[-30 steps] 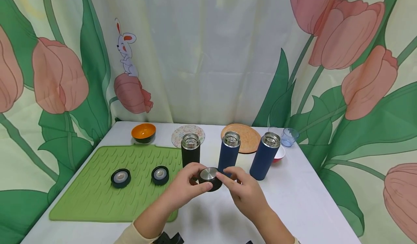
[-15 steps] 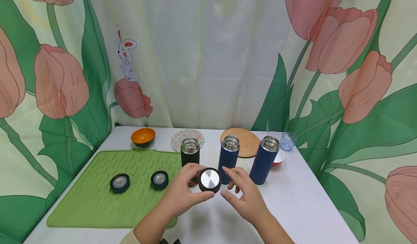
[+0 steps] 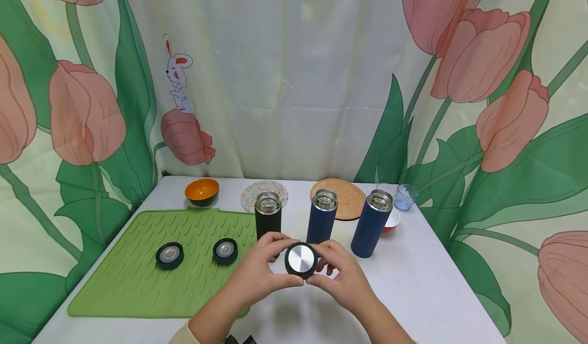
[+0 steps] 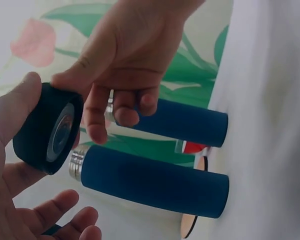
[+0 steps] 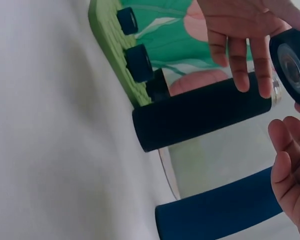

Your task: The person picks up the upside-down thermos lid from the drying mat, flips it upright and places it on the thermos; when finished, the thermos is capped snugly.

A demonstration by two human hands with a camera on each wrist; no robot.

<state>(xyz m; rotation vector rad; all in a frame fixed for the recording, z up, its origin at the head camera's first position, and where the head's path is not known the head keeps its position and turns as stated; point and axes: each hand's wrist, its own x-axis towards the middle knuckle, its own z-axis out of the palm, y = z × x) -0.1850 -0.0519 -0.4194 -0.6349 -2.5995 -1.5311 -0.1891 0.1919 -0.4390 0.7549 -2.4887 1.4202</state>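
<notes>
Between my two hands is a round black bottle lid [image 3: 301, 259] with a brushed silver top, tilted so the top faces the head camera. My left hand [image 3: 257, 268] pinches its left side with thumb and fingers. From the right, my right hand [image 3: 343, 276] grips the same lid by thumb and forefinger. The lid's hollow underside [image 4: 63, 131] shows in the left wrist view. Behind the hands stand a black bottle [image 3: 267, 220], a blue bottle [image 3: 321, 222] and a second blue bottle [image 3: 369, 230], all uncapped with bare steel necks.
On the green drying mat [image 3: 138, 288] at left lie two more lids, one at the left [image 3: 169, 255] and another nearer the hands [image 3: 225, 251], undersides up. Farther back are an orange bowl [image 3: 202, 190], a patterned round mat [image 3: 257, 193], a brown round board [image 3: 349, 201] and a bluish glass [image 3: 406, 197].
The lid has tipped until its silver top faces the head camera. My right hand came away from it, then took hold of its right side; the lid has shifted slightly right.
</notes>
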